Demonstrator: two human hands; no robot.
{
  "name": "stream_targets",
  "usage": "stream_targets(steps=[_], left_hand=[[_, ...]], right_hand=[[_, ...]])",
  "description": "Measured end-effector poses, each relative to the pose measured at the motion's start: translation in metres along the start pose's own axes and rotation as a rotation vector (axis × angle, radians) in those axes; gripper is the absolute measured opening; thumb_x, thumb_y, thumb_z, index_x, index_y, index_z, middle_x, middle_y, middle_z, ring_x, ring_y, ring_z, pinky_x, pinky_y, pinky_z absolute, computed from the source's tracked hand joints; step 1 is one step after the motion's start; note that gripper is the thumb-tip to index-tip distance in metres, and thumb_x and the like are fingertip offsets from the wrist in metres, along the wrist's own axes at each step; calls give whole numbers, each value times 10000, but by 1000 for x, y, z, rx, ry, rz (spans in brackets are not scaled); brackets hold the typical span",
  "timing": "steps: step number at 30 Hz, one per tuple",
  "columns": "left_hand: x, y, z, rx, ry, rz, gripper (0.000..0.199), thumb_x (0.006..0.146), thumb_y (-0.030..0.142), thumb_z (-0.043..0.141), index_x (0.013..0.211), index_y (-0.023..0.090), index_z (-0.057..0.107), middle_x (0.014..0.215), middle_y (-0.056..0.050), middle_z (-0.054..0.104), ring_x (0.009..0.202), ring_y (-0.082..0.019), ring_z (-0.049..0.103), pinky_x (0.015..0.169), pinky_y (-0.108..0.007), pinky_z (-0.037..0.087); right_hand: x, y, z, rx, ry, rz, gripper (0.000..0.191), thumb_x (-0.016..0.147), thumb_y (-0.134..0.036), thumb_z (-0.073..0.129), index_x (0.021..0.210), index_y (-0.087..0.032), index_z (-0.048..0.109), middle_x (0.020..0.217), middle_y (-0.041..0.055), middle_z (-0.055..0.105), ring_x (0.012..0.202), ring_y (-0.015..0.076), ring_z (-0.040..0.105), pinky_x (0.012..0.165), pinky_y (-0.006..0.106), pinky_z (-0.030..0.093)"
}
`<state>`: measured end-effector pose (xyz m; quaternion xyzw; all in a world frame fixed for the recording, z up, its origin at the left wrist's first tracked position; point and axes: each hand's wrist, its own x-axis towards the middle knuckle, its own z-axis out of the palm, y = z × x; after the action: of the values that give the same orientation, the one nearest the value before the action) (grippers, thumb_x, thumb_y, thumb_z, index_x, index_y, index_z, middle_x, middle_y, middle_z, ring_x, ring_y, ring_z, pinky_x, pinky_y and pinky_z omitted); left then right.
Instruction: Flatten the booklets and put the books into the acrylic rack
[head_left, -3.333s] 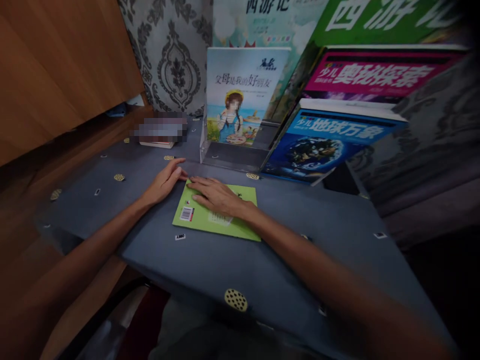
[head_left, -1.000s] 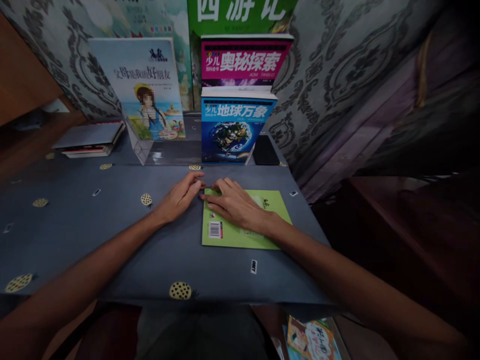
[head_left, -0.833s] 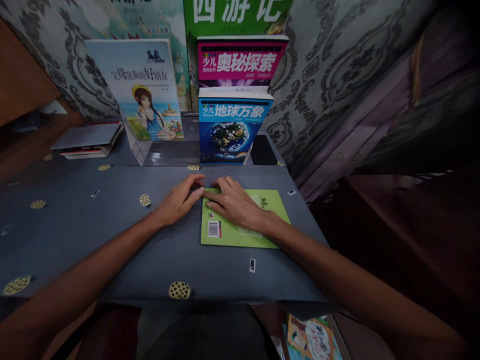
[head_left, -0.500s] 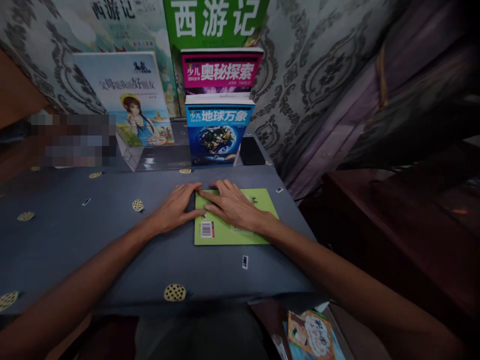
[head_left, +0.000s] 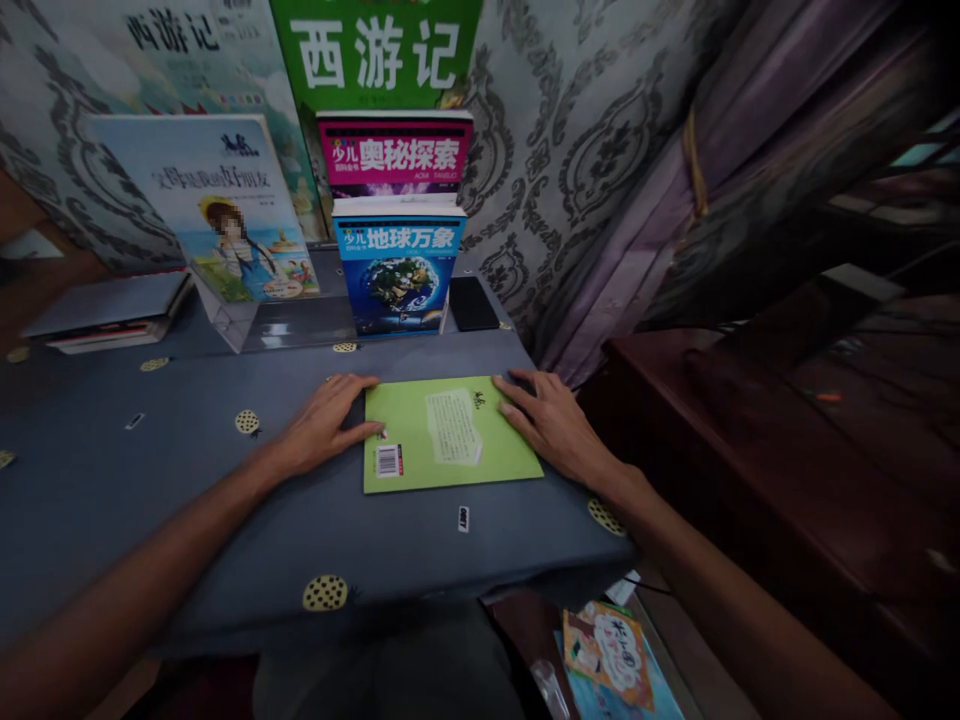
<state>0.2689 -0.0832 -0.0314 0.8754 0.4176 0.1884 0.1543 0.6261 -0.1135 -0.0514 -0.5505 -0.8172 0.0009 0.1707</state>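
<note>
A thin green book (head_left: 409, 440) lies flat on the dark blue-grey tablecloth (head_left: 360, 550), a barcode at its lower left and a pale text panel in its middle. My left hand (head_left: 324, 425) rests at the book's left edge, fingers apart, with thumb and fingertip touching the cover. At the right edge is my right hand (head_left: 553, 425), its fingers spread and the tips on the upper right part of the cover. Neither hand grips the book.
Behind stand a blue book (head_left: 401, 280), a pink one (head_left: 394, 155) and a pale blue one (head_left: 225, 220) on a clear stand. A black phone-like object (head_left: 472, 304) lies right of them, stacked books (head_left: 112, 305) left. More books (head_left: 611, 650) sit below the table edge.
My right hand has slid from the book's left-middle part to its right edge, uncovering the text panel. My left hand stays at the left edge. The view has shifted to the right.
</note>
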Motion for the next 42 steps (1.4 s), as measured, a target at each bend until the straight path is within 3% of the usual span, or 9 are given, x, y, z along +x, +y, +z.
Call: stream_targets(steps=[3,6,10,16,23,27,31,35,42], left_hand=[[0,0,0,-3,-2,8,534,957,558,521,1341,187,515,1226,-116,640,1154,-287,581,1009,-449,470],[0,1,-1,-9,-1,8,548,955,576,508,1336,183,523,1214,-118,642,1145,-294,584,1021,-466,464],[1,1,0,-15,-9,-13,538,948,588,507,1318,200,539,1205,-114,648,1139,-299,597,1053,-503,443],[1,-3,2,-17,6,17,536,947,600,504,1306,204,553,1211,-115,657,1150,-297,610,1043,-498,468],[-1,1,0,129,23,147,471,998,549,432,1242,191,616,1406,-157,587,1366,-323,499,1143,-544,402],[-8,32,5,230,-53,261,478,1019,531,405,1288,193,611,1455,-150,568,1423,-316,452,1206,-574,308],[-13,61,20,290,-181,265,714,950,701,403,1456,203,481,1574,-170,437,1504,-357,323,1218,-582,262],[-15,70,26,325,-243,228,783,940,727,382,1530,213,385,1618,-188,357,1526,-388,261,1212,-587,245],[-32,79,18,307,-322,267,1036,802,861,425,1570,175,312,1615,-258,317,1529,-443,205,1206,-624,223]], right_hand=[[-10,0,-6,95,-30,-42,632,1026,-583,321,1463,-183,542,1505,201,471,1390,372,434,1134,603,385],[-20,0,-16,209,-142,-137,764,948,-679,470,1582,-273,345,1668,129,262,1531,357,246,1212,595,287],[-19,6,-20,247,-229,-107,904,887,-729,542,1622,-322,209,1706,97,161,1560,348,163,1237,572,242],[21,27,0,218,-155,-21,791,939,-718,447,1566,-241,376,1651,158,308,1536,340,252,1219,571,252],[45,34,12,167,-55,-44,565,1036,-548,356,1489,-238,494,1534,160,489,1442,321,420,1134,551,367],[45,30,12,172,-8,-102,452,1046,-442,386,1367,-226,620,1439,148,578,1351,308,511,1094,531,419],[46,18,9,205,17,-188,415,1045,-341,372,1221,-177,710,1230,153,683,1145,293,609,998,505,499],[39,3,4,221,9,-220,425,1026,-248,353,1285,-194,686,1072,144,699,997,293,602,887,502,539],[-11,-26,-13,198,-17,-174,416,1040,-283,361,1306,-210,672,1095,150,680,973,292,605,850,475,554]])
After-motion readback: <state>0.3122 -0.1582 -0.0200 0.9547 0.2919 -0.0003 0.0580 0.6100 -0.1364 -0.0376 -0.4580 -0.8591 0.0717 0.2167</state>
